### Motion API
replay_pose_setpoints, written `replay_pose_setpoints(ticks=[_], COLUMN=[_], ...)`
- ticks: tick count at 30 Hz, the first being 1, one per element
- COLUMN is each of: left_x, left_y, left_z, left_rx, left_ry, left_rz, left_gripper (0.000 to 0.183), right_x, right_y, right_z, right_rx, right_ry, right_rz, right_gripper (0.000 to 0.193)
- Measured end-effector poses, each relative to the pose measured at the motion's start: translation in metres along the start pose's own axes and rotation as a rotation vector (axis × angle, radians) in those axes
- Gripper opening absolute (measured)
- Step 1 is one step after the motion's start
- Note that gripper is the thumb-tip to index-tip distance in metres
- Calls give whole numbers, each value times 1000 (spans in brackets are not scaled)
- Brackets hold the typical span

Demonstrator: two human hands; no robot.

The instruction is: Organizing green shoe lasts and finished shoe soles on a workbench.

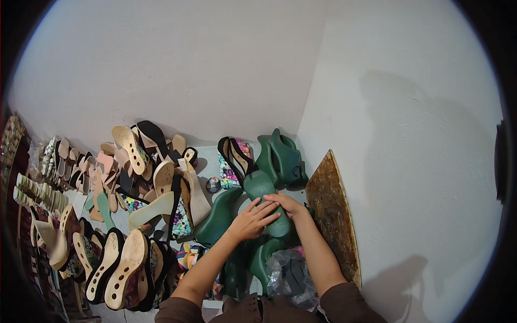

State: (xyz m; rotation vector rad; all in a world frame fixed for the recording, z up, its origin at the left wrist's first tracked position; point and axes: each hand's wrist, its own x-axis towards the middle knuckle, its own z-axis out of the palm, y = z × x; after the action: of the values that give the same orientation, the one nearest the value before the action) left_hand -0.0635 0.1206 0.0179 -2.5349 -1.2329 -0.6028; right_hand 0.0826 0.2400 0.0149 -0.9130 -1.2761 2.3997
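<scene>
A: You have the smooth, green, sole-shaped piece [262, 185] in front of your chest, lifted between your hands among similar forms.

B: Your right hand [290, 205] grasps its edge from three o'clock, fingertips partly hidden. Your left hand [255, 218] comes from seven o'clock, fingers laid nearly straight across the top; I can't tell whether it grips.

A: So how far along are you?

B: Partway with this piece, I'd judge: picking it up is done, setting it down isn't. Whether its surface is finished, I can't tell.

A: And around it?

B: A glossy green curved wedge form [218, 219] lies at nine o'clock, and two tall green wedge forms [288, 164] stand at twelve to one. None of those is in your hands; whether they're done or waiting, the view doesn't say.

A: Farther out, you have black-rimmed, bright-patterned wedge soles [228, 169] at eleven, a mottled brown board [334, 215] at three, a clear plastic bag [291, 274] near five, and beige soles with round holes [128, 266] at eight.
</scene>
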Motion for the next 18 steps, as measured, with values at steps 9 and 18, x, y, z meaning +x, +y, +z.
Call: replay_pose_setpoints(ticks=[9,18], left_x=[7,49], left_y=[-8,-67], left_z=[7,56], left_rx=[-649,-358], left_ry=[-19,156], left_rz=[-654,-803], left_gripper=[71,74], right_x=[29,98], right_y=[-36,-73], right_z=[24,17], right_rx=[-1354,-1351], right_ry=[869,907], right_rz=[-309,-170], right_gripper=[90,84])
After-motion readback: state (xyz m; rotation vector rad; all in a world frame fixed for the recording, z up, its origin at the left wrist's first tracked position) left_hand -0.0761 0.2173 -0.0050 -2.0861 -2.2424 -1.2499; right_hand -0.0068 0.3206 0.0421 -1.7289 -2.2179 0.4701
